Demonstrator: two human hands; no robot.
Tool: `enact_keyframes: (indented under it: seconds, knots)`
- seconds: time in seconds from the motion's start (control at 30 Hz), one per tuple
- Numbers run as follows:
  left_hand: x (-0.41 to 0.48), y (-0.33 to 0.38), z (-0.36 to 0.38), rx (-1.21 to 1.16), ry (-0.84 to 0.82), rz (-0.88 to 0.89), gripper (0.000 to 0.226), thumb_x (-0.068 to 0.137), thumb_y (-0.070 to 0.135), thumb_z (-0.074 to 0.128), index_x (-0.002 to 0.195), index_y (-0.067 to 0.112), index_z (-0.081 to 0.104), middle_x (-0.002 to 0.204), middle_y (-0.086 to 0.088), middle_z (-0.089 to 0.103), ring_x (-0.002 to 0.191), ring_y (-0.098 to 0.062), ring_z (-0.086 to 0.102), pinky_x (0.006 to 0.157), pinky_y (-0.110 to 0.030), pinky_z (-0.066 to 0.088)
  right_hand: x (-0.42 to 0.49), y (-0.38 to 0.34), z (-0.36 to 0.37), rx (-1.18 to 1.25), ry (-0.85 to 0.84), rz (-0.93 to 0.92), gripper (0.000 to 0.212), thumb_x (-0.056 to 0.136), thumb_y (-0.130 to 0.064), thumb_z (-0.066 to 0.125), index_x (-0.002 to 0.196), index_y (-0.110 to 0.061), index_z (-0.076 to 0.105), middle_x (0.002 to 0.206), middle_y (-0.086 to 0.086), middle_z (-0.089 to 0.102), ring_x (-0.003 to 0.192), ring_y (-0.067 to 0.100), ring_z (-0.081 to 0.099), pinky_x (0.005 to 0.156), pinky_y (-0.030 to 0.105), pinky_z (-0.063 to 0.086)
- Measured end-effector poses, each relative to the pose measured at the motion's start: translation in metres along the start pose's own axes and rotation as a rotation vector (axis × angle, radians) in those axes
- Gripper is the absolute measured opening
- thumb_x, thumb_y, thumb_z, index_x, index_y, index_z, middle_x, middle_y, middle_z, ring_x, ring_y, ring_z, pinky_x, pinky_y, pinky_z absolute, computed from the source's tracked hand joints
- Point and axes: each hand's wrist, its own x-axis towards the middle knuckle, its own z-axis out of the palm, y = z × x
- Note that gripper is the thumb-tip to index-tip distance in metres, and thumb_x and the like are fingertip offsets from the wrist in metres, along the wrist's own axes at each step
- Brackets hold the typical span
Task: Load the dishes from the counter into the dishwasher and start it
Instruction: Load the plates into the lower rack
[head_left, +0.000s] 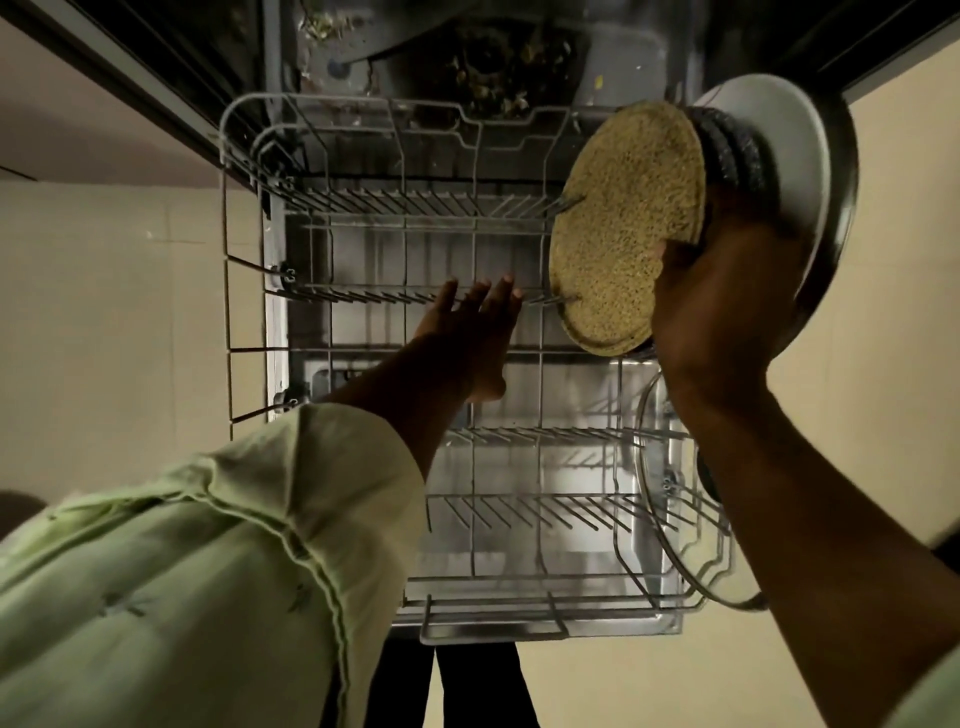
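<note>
Nearest me, the pale green sleeve (208, 545) runs out to the left grip (467, 332), which is released: fingers straight and spread, palm down, just over a row of tines in the pulled-out wire rack (493, 633). I cannot tell whether the fingertips touch the tines.

On the near side of the right grip (727, 312), under its forearm, a glass lid (670, 519) leans on edge in the rack's right-hand corner.

The right grip is clenched round a stack of dishes, held tilted on edge above the rack's right side and level with the left grip. Facing the left grip is a speckled yellow plate (623, 223) (there seems to be a second one behind it). Behind that, away from the left grip, come dark speckled dishes (732, 150), a white plate (779, 135) and a steel plate (844, 182) outermost. The yellow plate's lower edge sits just beside the tines, to the right of the left grip's fingertips.

Beyond both grips, the dishwasher tub (493, 67) shows scraps of debris on its floor.
</note>
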Motion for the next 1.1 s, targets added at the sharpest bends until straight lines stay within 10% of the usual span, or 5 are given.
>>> enact_keyframes:
  seconds: [0.43,0.77,1.1]
  knots:
    - [-0.002,-0.002,-0.006,-0.036,-0.040,-0.010,0.101,0.093,0.038,0.061,0.156,0.015,-0.014,0.164,-0.008,-0.018,0.152,-0.027,-0.010,0.122,-0.051,-0.004,0.000,-0.003,0.008,-0.113,0.093,-0.005,0.031,0.095,-0.008,0.056,0.125,-0.012,0.063,0.133,0.014,0.057,0.122,0.035,0.054,0.099,0.031,0.025]
    - [-0.022,-0.009,-0.006,0.041,-0.012,-0.020,0.092,0.096,0.041,0.055,0.158,0.018,-0.009,0.164,-0.009,-0.019,0.152,-0.030,-0.010,0.120,-0.052,-0.004,-0.030,-0.008,0.007,0.099,-0.175,-0.109,0.033,0.092,-0.006,0.059,0.125,-0.006,0.063,0.126,0.016,0.060,0.114,0.033,0.059,0.094,0.034,0.045]
    - [-0.079,-0.011,0.004,0.066,0.113,-0.022,0.083,0.099,0.040,0.046,0.157,0.019,-0.009,0.163,-0.011,-0.019,0.152,-0.032,-0.006,0.122,-0.055,0.000,-0.087,-0.006,0.009,-0.035,-0.463,-0.209,0.051,0.086,-0.012,0.064,0.134,-0.003,0.050,0.144,0.020,0.042,0.140,0.038,0.031,0.113,0.045,0.032]
